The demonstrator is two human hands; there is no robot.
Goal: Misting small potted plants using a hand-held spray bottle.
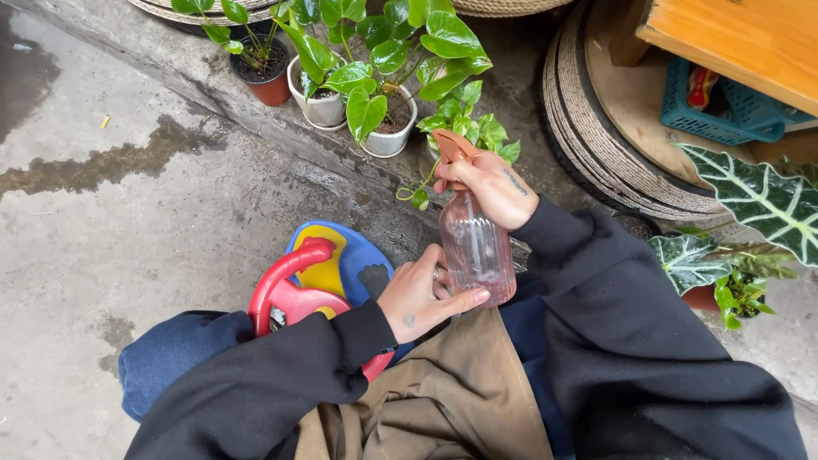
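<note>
Both your hands are on the pink spray bottle (477, 247): your right hand (490, 183) is clenched around its neck and trigger, your left hand (417, 294) cups its base. Open wet concrete (111, 213) lies left of the bottle. Potted plants (375, 77) crowd just beyond it, rope-wrapped tyres (588, 128) to its right. Your palms hide the nozzle; a toy wheel (294, 294) sits beside its base.

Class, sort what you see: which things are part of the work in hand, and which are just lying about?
In use:
- pink translucent plastic spray bottle
- right hand on its trigger
- left hand at its base
- green-leaved plants in small pots

Lying about:
- red, yellow and blue plastic toy
- teal plastic crate
</note>
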